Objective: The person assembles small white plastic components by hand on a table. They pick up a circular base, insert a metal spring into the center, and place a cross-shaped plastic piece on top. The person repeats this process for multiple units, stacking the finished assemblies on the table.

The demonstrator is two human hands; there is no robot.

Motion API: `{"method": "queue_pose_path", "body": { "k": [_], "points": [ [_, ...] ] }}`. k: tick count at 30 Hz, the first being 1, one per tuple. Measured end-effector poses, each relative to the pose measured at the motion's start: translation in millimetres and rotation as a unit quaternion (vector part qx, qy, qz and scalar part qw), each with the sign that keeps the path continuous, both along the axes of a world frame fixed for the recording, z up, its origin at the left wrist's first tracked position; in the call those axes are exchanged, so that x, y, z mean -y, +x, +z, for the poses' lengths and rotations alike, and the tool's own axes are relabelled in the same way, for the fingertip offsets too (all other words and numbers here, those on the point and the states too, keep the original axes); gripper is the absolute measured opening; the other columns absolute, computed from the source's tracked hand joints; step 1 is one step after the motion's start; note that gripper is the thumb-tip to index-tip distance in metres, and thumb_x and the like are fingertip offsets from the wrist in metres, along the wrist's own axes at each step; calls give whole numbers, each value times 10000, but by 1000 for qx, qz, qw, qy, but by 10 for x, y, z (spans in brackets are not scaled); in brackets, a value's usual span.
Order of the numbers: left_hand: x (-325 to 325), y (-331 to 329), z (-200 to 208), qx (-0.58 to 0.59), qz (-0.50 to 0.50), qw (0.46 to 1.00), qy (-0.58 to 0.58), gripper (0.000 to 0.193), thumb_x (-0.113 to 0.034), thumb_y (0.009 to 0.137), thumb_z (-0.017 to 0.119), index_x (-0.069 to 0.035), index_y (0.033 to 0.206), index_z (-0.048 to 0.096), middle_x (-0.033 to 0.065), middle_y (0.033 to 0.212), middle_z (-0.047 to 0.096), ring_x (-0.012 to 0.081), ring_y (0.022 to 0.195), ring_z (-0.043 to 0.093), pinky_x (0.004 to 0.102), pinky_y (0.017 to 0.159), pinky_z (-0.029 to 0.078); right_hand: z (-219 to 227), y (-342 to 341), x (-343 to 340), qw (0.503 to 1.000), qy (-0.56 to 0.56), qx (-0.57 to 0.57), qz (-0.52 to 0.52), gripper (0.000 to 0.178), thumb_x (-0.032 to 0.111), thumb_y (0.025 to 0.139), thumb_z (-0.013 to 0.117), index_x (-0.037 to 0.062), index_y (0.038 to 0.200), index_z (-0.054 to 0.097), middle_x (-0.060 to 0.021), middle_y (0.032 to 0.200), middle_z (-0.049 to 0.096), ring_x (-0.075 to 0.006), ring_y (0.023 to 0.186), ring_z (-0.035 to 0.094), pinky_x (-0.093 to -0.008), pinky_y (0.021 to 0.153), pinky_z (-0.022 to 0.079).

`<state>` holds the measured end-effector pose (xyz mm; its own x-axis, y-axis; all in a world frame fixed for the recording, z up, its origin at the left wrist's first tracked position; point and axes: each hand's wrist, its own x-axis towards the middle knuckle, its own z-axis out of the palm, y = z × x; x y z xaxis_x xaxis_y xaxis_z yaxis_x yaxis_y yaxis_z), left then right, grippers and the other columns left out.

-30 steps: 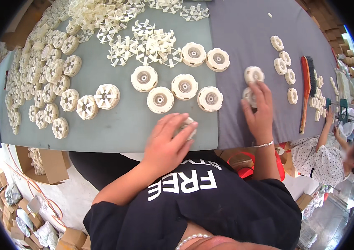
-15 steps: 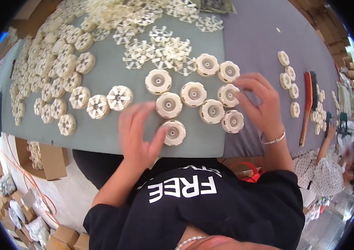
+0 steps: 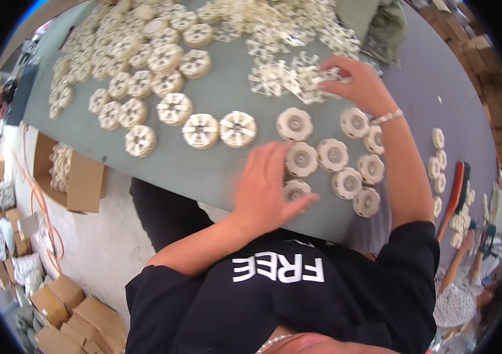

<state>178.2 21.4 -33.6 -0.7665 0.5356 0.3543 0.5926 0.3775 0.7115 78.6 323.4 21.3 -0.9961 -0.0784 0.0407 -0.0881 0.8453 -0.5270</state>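
Observation:
My left hand (image 3: 266, 186) is open with the thumb spread, slightly blurred. It lies over the near-left cream plastic wheels, and its thumb partly covers the nearest wheel (image 3: 296, 191). Several more round wheels with hollow centres, such as this one (image 3: 333, 154), lie face up to its right. My right hand (image 3: 354, 85) is at the right edge of a heap of cream spoked plastic pieces (image 3: 286, 76). Its thumb and fingers are apart around a spoked piece there; no firm hold shows. Left of my left hand sits a wheel with a spoked piece fitted in it (image 3: 238, 128).
Many spoked wheels (image 3: 165, 58) crowd the table's far left. A green cloth bundle (image 3: 384, 29) lies at the back. On the right are a wooden-handled brush (image 3: 455, 192), small rings (image 3: 438, 138) and a co-worker (image 3: 460, 304). An open carton (image 3: 85, 183) stands below the table's left edge.
My right hand has left the wheels on the right and moved up to the heap of spoked pieces. My left hand stays beside the near-left wheels. The whole view has shifted and tilted.

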Motion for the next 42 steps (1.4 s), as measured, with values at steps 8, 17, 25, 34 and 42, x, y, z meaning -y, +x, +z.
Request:
{"method": "queue_pose_path", "body": {
  "k": [8,17,25,34,42],
  "points": [
    [271,261,-7,32,-28,999,-12,942,-417,746,949,-19,1480,513,227,1391,558,438,1257,551,522,1084,474,81,552,-52,953,-253,-87,-144,320,262,960,822,36,1165,726,-30,946,688,-106,848,631,-300,782,521],
    [515,217,-63,36,-51,998,-20,755,-199,760,911,-28,1414,577,168,1299,676,391,1144,639,471,971,531,-115,2294,1146,888,-374,216,-159,334,123,801,910,69,1097,767,-80,1045,709,-185,952,657,-343,790,529],
    [594,331,59,45,-32,997,-46,822,-209,771,920,-43,1493,563,160,1375,669,373,1158,656,464,991,538,-29,2367,1174,988,-127,57,-60,651,225,775,945,76,1357,693,-110,1236,647,-282,962,665,-384,804,575],
    [637,315,119,170,-35,985,-18,743,-230,848,902,-59,1502,592,179,1407,640,229,955,720,352,822,599,-32,2222,1120,987,-157,12,-40,614,59,758,917,65,1334,706,-55,1202,639,-140,828,633,-301,730,573],
    [638,328,75,299,-12,952,66,631,-155,933,826,-32,1497,573,144,1380,607,174,845,663,288,671,573,-129,1863,1496,994,-108,-12,19,553,177,806,921,33,1294,705,-111,1217,652,-300,968,719,-396,798,596]
  ]
}}
